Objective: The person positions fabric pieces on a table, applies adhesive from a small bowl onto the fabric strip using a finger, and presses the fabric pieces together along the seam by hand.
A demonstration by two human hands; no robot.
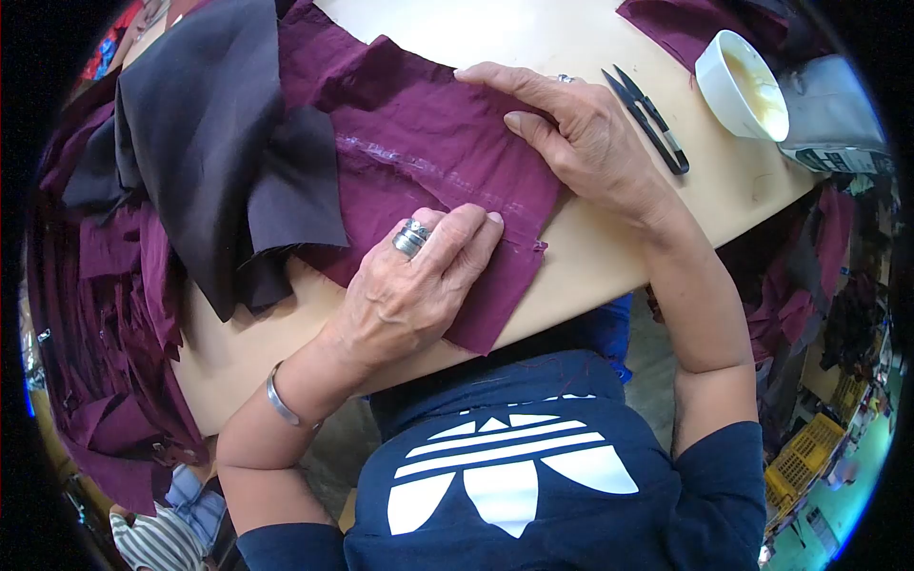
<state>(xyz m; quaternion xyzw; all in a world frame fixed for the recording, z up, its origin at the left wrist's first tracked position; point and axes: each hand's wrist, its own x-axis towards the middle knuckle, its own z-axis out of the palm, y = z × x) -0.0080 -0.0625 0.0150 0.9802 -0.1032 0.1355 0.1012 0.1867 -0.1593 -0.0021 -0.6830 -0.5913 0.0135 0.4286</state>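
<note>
Purple fabric (409, 124) lies across the table, with a whitish line along its seam. My left hand (405, 276), wearing rings, presses on the fabric near its front edge, fingers bent and drawn together; whether they pinch the cloth is hidden. At the fabric's upper right edge rests my right hand (581, 133), its index finger stretched out and its thumb apart on the cloth. Black fabric (205, 124) is draped over the purple cloth at the left. Black thread snips (652, 124) lie to the right of my right hand.
A white bowl (728, 90) with pale paste stands at the table's right, beside a clear plastic bag (833, 105). More purple cloth (114, 314) hangs over the left edge. A yellow crate (804, 457) is at the lower right. Someone in a striped garment (162, 542) is at the lower left.
</note>
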